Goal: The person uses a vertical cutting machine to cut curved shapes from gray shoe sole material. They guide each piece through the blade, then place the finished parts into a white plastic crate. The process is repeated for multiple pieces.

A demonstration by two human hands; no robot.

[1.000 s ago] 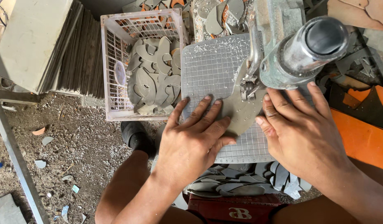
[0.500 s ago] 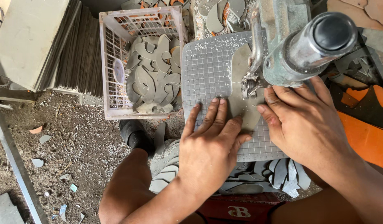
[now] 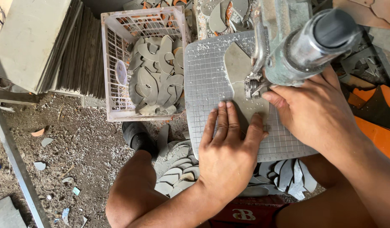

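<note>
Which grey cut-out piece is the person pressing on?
The grey piece lying flat on the gridded plate under the left hand, beside the right hand. The others sit loose in the crate or on the ground.

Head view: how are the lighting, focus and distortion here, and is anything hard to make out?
Head view: bright, even daylight with soft shadows; the left hand and gridded work plate are sharp; the machine's cylinder, close to the lens, looms large and slightly soft, with mild glare; the right hand hides part of the grey cut piece.
</note>
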